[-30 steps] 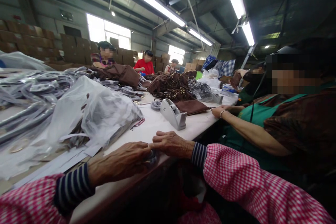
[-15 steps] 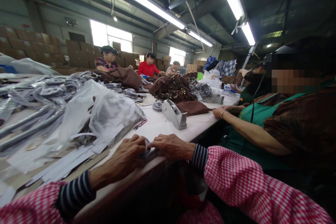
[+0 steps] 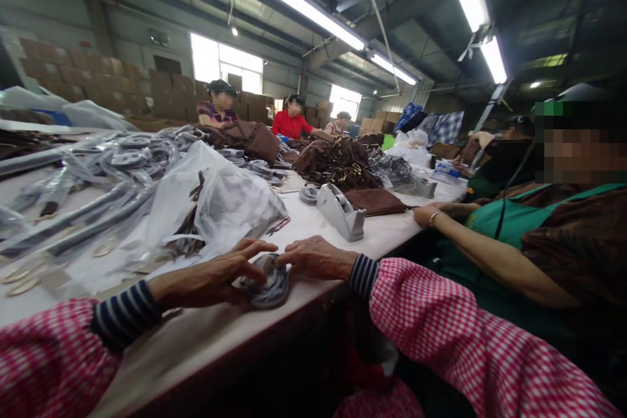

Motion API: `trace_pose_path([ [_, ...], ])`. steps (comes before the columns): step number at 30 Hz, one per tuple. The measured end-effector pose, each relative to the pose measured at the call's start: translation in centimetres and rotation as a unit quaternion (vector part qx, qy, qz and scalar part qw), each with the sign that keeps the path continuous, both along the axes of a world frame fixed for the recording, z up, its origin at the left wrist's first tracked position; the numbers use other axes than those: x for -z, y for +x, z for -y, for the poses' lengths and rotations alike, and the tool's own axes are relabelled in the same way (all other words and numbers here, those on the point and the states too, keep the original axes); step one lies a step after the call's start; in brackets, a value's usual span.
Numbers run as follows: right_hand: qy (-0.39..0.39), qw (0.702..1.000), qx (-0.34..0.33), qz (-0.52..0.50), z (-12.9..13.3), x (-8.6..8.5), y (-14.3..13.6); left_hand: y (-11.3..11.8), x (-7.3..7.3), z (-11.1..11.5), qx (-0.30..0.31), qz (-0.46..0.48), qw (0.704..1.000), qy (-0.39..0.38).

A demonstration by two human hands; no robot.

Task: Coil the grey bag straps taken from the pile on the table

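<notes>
A coiled grey strap [image 3: 272,290], seemingly wrapped in clear plastic, lies at the near edge of the table. My left hand [image 3: 215,277] is at its left side with fingers apart, the lower ones touching the coil. Bent fingers of my right hand [image 3: 318,258] pinch the coil's upper right rim; the exact contact is partly hidden. Just beyond my hands are small pink-handled snippers [image 3: 278,226] and a grey tape dispenser [image 3: 341,212].
White plastic bags [image 3: 223,196] and many wrapped grey straps [image 3: 98,189] cover the left side. Brown bags with gold clasps [image 3: 337,160] are heaped at the centre. On the right, a co-worker in a green apron [image 3: 499,215] handles a flat brown pouch [image 3: 375,202].
My left hand has drawn back left and spread its fingers, uncovering more of the coiled strap. My right hand stays at the coil's rim. The view has shifted slightly left.
</notes>
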State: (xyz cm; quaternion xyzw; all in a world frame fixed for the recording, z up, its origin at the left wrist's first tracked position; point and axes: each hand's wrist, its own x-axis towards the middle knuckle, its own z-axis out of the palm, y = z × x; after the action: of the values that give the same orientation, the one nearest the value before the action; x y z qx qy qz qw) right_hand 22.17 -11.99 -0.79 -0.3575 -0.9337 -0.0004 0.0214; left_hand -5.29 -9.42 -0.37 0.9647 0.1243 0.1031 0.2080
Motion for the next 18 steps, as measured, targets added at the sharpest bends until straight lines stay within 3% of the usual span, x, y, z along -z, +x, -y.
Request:
trace_pose_path([
  [4,0.007,1.000,-0.016,-0.011,-0.3,0.4,-0.8,1.0,-0.6,0.8,-0.067,-0.058,0.994,0.063],
  [9,0.010,0.999,-0.001,-0.041,0.4,0.6,-1.2,3.3,0.0,4.5,-0.194,-0.042,0.971,0.137],
  [13,-0.004,0.997,0.019,-0.071,0.8,1.0,-1.3,4.4,1.9,5.9,-0.269,-0.030,0.953,0.136],
  [18,-0.020,0.996,0.058,-0.068,0.5,1.3,-1.7,6.0,5.0,5.1,-0.335,-0.004,0.922,0.192],
])
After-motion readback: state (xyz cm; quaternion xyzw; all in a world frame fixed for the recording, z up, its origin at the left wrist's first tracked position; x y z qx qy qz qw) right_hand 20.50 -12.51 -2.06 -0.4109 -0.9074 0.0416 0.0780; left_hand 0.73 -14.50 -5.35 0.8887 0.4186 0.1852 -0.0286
